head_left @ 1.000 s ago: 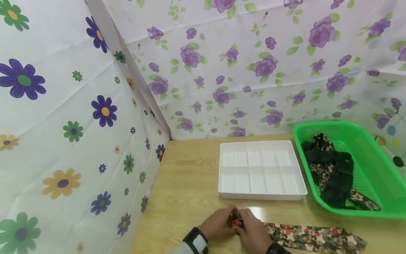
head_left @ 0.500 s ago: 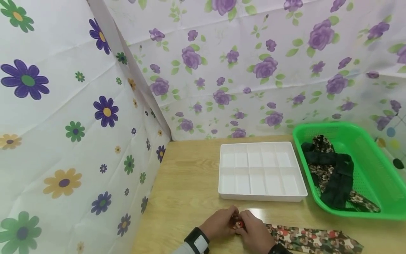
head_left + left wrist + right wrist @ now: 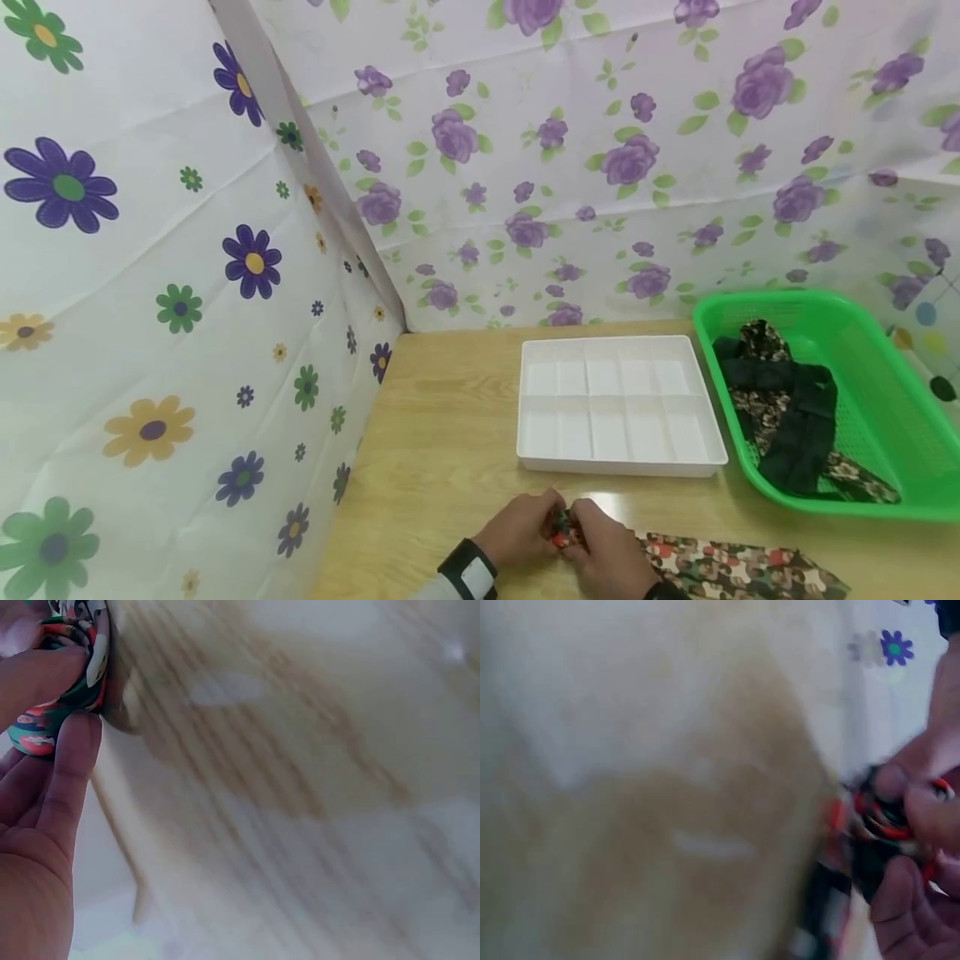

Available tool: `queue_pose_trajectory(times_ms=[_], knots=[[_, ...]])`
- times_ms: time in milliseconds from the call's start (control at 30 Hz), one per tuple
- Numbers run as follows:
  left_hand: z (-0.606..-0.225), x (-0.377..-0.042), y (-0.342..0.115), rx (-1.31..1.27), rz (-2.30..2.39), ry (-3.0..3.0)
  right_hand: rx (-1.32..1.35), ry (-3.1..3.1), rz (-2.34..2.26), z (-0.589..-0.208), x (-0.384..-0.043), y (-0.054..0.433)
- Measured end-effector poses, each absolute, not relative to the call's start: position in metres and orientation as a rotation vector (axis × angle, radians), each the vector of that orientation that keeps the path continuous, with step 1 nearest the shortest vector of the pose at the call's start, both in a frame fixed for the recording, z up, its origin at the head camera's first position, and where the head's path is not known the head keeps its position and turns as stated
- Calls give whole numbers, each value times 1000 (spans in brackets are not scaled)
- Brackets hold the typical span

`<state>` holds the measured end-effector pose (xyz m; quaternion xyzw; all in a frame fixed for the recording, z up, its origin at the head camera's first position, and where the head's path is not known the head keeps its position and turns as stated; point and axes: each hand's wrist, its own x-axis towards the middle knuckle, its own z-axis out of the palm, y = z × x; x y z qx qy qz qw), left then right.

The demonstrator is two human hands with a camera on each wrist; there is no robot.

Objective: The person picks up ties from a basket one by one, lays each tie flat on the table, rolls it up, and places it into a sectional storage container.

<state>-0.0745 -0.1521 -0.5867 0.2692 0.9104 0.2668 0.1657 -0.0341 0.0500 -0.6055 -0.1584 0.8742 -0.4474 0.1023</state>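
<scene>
Both hands (image 3: 517, 532) (image 3: 609, 552) curled round the patterned tie (image 3: 716, 565), one end rolled; pointed tip (image 3: 819, 577) rightward

That wood-grain table (image 3: 435, 417) bears a white tray (image 3: 621, 467) and green basket (image 3: 888, 408) by its far edge, a patterned tie (image 3: 735, 567) lying farther from it.

Table (image 3: 427, 433) layout
Fabric strip (image 3: 727, 567) is being held before tray (image 3: 622, 468); tray is being flanked at right by basket (image 3: 862, 417).
</scene>
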Motion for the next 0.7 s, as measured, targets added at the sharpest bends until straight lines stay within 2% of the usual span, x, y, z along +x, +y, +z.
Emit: queue_pose_trajectory(times_ms=[233,500,700], knots=[[-587,-72,-154,788,806,2581,-304,2525,-1414,-611,-28,48],[-586,-74,-150,1027,642,2649,-698,2772,-1214,-601,-27,43],[-587,-74,-148,914,728,2591,-398,2642,-1459,-619,-19,48]])
